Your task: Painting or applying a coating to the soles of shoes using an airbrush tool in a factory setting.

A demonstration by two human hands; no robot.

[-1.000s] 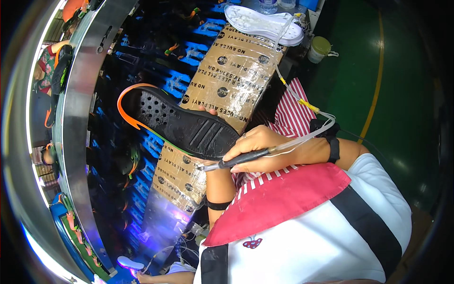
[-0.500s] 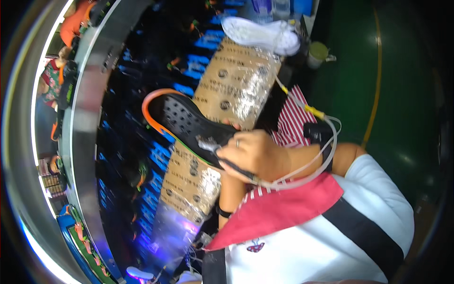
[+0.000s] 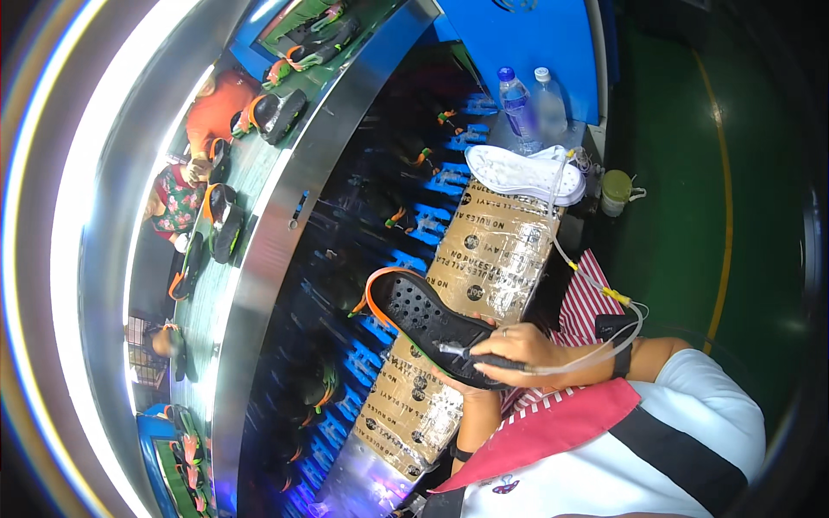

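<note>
A black shoe sole (image 3: 419, 315) with a perforated end and an orange rim lies tilted in my left hand (image 3: 465, 388). That hand grips it from beneath, mostly hidden, with some fingers showing at the edges. Above the sole, my right hand (image 3: 531, 345) is closed round the black handle of a brush (image 3: 496, 361). The brush's pale tip (image 3: 451, 349) touches, or is very close to, the sole's inner surface. A clear tube (image 3: 596, 352) runs from the brush handle along my right forearm.
Below my hands stretches a narrow table (image 3: 496, 242) covered in printed brown tape. White soles (image 3: 522, 177) and two bottles (image 3: 516, 108) stand at its far end. Left are blue racks (image 3: 345, 432) and a conveyor (image 3: 211, 311) carrying shoes, with co-workers beyond. A lidded cup (image 3: 616, 192) is at right.
The whole scene has shifted right and down in the picture as my head moved. My right hand has turned, so the brush handle and tip now show more plainly over the sole.
</note>
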